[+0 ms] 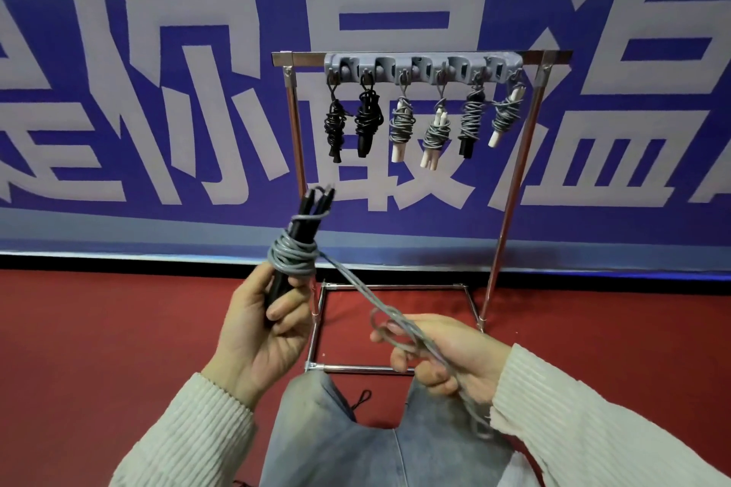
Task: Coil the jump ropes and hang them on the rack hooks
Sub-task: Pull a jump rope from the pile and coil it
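A blue banner (158, 91) with large pale characters fills the wall behind; below it lies red flooring (593, 308); on that stands a chrome rack (510, 206) with a grey hook strip (423, 69) along its top bar. Six coiled jump ropes (401, 126) hang from the hooks, two black at the left, then grey-corded ones with white or black handles; I cannot tell whether any hook is free. Nearer, the left hand (257, 332) is clenched around the black handles (300, 225) of a seventh rope, several turns of grey cord (294, 255) wound round them; the loose cord (356, 289) runs taut down to the right hand (439, 352), whose fingers curl around a doubled loop, the tail trailing past the sleeve. The wrapping looks partly done. The risks, as I judge them: slack tension would let the turns slide off the handles; the trailing tail could snag on the knee or rack base; a crowded strip could leave nowhere to hang it.
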The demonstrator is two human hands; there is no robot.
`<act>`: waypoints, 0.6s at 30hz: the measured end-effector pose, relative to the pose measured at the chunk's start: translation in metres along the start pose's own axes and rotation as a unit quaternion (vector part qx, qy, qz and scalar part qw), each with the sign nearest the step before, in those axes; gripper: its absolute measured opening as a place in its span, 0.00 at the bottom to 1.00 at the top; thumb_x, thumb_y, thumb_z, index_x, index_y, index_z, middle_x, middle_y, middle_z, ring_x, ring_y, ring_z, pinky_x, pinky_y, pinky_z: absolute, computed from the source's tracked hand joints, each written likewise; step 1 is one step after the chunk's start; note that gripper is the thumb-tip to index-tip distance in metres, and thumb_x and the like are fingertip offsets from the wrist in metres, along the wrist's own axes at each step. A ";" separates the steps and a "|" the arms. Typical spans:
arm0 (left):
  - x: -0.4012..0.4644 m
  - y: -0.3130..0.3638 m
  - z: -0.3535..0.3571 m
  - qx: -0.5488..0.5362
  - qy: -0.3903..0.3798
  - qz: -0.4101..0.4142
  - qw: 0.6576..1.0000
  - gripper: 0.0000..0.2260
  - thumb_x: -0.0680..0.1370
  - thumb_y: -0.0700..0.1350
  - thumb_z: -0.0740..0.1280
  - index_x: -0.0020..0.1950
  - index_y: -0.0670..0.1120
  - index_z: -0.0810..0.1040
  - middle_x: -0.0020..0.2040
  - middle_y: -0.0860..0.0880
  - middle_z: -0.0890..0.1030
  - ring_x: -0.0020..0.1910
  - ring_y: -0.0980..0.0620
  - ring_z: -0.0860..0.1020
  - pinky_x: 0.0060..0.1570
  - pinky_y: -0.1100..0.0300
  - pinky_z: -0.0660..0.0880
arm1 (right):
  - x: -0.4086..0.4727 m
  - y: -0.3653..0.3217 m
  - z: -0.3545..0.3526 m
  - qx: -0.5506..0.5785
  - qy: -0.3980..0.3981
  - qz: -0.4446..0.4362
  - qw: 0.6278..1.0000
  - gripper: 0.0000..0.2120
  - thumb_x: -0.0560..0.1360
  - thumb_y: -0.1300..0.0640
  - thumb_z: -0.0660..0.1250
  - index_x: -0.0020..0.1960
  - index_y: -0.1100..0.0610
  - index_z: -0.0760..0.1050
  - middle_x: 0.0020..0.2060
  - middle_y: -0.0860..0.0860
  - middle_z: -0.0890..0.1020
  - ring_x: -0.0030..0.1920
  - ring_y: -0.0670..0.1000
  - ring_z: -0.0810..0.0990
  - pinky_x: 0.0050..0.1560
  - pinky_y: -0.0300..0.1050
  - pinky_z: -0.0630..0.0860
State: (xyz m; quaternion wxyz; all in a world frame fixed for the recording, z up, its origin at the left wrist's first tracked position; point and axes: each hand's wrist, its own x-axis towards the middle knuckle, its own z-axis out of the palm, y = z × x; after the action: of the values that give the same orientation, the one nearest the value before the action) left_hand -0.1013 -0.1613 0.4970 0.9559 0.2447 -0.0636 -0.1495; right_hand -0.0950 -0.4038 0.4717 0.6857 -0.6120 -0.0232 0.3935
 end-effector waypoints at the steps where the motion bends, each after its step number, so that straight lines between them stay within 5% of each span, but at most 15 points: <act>1: 0.001 0.004 0.002 -0.001 0.010 0.018 1.000 0.08 0.68 0.43 0.77 0.40 0.43 0.80 0.34 0.52 0.71 0.21 0.60 0.56 0.16 0.69 0.56 | 0.000 0.003 -0.001 0.023 -0.001 0.001 1.000 0.12 0.83 0.50 0.61 0.57 0.55 0.79 0.33 0.50 0.75 0.18 0.41 0.61 0.16 0.32 0.57; 5: -0.001 0.016 0.008 0.043 0.018 0.044 0.998 0.14 0.61 0.43 0.82 0.39 0.44 0.80 0.34 0.53 0.72 0.22 0.59 0.55 0.17 0.69 0.56 | 0.003 0.008 -0.008 0.086 0.004 -0.089 0.992 0.15 0.80 0.45 0.64 0.54 0.56 0.81 0.31 0.49 0.64 0.20 0.41 0.54 0.20 0.35 0.48; 9: 0.000 0.012 0.013 0.061 0.051 0.058 0.995 0.10 0.64 0.43 0.79 0.39 0.44 0.79 0.33 0.52 0.71 0.22 0.58 0.54 0.17 0.70 0.54 | -0.001 0.008 -0.006 -0.142 0.068 -0.192 0.969 0.12 0.82 0.49 0.64 0.51 0.55 0.82 0.27 0.47 0.60 0.23 0.44 0.56 0.23 0.36 0.53; 13: 0.006 0.005 0.012 0.024 0.069 0.061 0.996 0.10 0.65 0.42 0.77 0.40 0.43 0.78 0.34 0.51 0.71 0.17 0.58 0.61 0.18 0.70 0.53 | 0.001 0.007 0.003 -0.257 0.070 -0.168 0.949 0.15 0.84 0.53 0.60 0.48 0.57 0.82 0.31 0.49 0.77 0.29 0.46 0.73 0.33 0.40 0.68; 18: 0.003 -0.009 0.019 0.065 0.021 0.003 0.998 0.17 0.59 0.43 0.84 0.40 0.42 0.80 0.34 0.50 0.72 0.18 0.59 0.64 0.16 0.71 0.55 | 0.006 0.002 0.019 -0.127 0.058 -0.173 0.975 0.17 0.77 0.62 0.62 0.64 0.52 0.75 0.45 0.59 0.85 0.43 0.54 0.85 0.47 0.45 0.78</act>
State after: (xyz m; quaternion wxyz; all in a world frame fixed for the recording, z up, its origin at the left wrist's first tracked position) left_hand -0.1049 -0.1781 0.5099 0.9396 0.3091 -0.0538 -0.1368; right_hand -0.1014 -0.3850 0.4720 0.6602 -0.7024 -0.1387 0.2270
